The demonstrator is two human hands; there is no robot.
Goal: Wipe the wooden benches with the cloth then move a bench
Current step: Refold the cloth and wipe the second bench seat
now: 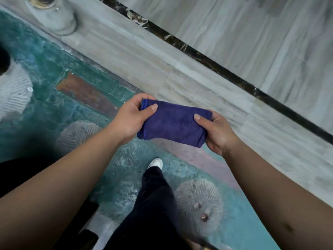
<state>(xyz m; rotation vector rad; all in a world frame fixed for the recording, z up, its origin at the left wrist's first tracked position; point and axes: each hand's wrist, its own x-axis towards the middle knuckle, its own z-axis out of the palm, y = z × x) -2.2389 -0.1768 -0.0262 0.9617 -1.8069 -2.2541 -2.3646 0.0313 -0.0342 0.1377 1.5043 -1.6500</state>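
A folded dark-blue terry cloth is held in the air between both hands: the left hand pinches its left end, the right hand its right end, above a worn teal floor beside grey marble paving.

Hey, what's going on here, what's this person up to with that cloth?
A person is standing on a worn green floor beside grey marble slabs, holding a folded blue cloth out in front. The left hand pinches one end and the right hand grips the other, thumbs on top. No wooden bench is in view, so wiping does not look to be under way right now. One dark trouser leg and a white shoe show below.
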